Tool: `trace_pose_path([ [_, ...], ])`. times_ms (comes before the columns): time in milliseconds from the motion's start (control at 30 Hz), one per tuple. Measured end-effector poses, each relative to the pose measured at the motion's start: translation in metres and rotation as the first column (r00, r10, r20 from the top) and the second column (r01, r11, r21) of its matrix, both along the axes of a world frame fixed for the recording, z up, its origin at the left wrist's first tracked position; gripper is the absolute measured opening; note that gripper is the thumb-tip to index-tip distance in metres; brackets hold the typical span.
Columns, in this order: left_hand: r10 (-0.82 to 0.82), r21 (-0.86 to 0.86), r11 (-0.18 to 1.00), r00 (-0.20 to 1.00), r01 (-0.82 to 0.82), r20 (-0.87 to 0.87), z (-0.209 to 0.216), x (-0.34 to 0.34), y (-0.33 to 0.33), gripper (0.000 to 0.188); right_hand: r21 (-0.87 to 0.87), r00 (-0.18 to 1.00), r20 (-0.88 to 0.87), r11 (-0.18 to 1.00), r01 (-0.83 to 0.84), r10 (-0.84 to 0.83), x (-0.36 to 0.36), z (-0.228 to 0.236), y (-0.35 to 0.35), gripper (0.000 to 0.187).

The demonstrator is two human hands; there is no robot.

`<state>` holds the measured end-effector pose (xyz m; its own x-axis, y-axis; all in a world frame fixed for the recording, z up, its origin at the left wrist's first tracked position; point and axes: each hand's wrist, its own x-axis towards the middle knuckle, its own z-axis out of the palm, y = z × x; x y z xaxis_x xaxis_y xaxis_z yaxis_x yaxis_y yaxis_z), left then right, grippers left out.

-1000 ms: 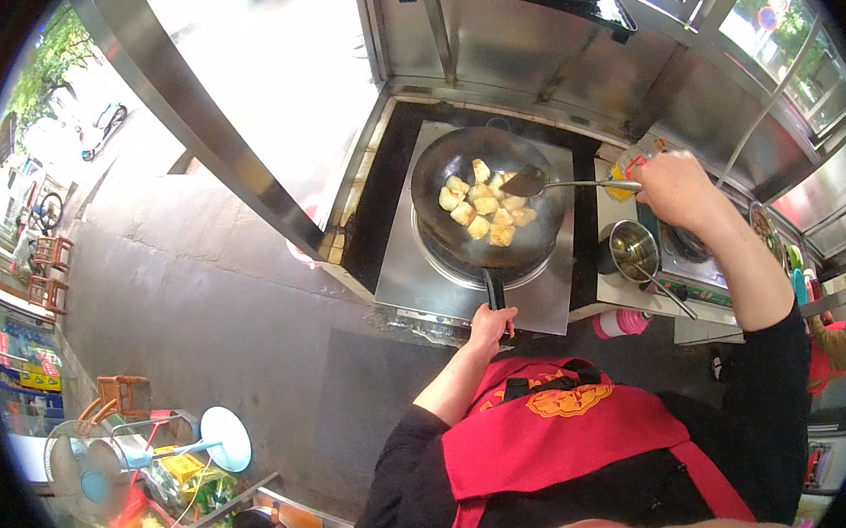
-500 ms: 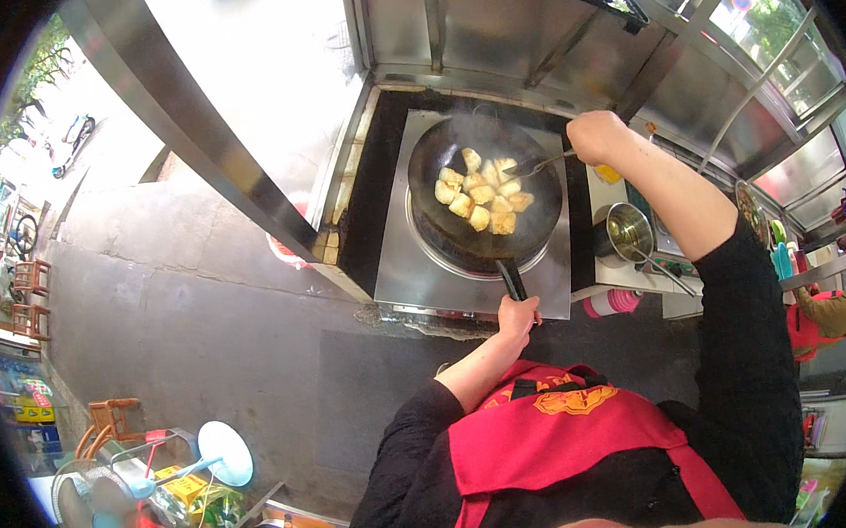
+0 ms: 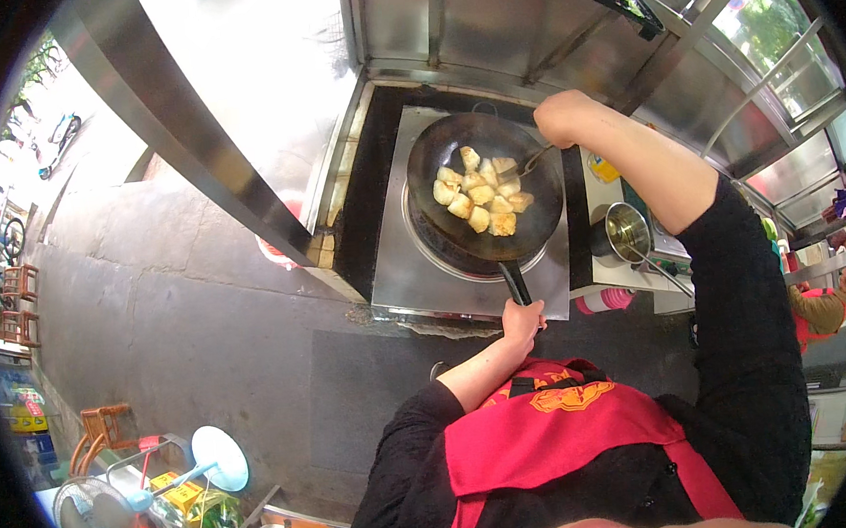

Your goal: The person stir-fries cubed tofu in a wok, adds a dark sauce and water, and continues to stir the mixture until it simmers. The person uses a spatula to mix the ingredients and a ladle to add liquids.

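Wok (image 3: 520, 242) of golden chunks (image 3: 481, 195), left hand (image 3: 522, 322) closed around its handle (image 3: 513, 281), right hand (image 3: 562, 120) closed around spatula (image 3: 532, 164)

The square stainless-steel stove top (image 3: 395, 284) is lying within a black surround (image 3: 359, 237). At its middle, the burner ring (image 3: 425, 252) is showing along the left and near sides of a dark, long-handled wok (image 3: 439, 209). The wok is standing over the ring, set toward the far edge, with its handle pointing at the near edge; the contact beneath is hidden. Beyond the right edge, a pale side counter (image 3: 612, 272) is carrying a round metal pot (image 3: 624, 222) by its left edge. Farther back along that edge, a yellow-marked container (image 3: 603, 168) is standing. The grey floor (image 3: 220, 308) is supporting wooden stools (image 3: 19, 282) near its left edge.
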<state>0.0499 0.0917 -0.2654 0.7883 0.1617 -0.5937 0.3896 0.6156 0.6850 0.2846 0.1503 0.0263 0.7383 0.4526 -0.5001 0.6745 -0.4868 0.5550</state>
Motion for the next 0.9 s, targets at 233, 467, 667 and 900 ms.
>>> trace_pose_path([
  [233,0.011,0.062,0.998,1.0,-0.01,-0.019,-0.007,0.0,-0.003,0.023,-0.125,0.996,-0.073,0.991,0.037,-0.047,-0.002,0.001,0.054,0.021],
  [467,0.009,0.023,1.0,1.0,-0.009,-0.022,-0.006,-0.002,-0.002,0.021,-0.085,0.985,-0.056,0.984,0.157,-0.162,0.0,-0.012,0.077,0.024],
  [667,0.033,0.036,0.999,0.999,-0.032,-0.026,0.0,-0.005,-0.001,0.02,0.123,1.0,-0.001,0.992,-0.001,0.001,-0.024,-0.088,0.05,0.018],
  [900,0.02,0.04,0.999,0.999,-0.021,0.031,-0.025,0.002,-0.001,0.02,0.283,0.966,0.164,0.928,-0.242,0.202,-0.071,-0.024,-0.094,0.013],
])
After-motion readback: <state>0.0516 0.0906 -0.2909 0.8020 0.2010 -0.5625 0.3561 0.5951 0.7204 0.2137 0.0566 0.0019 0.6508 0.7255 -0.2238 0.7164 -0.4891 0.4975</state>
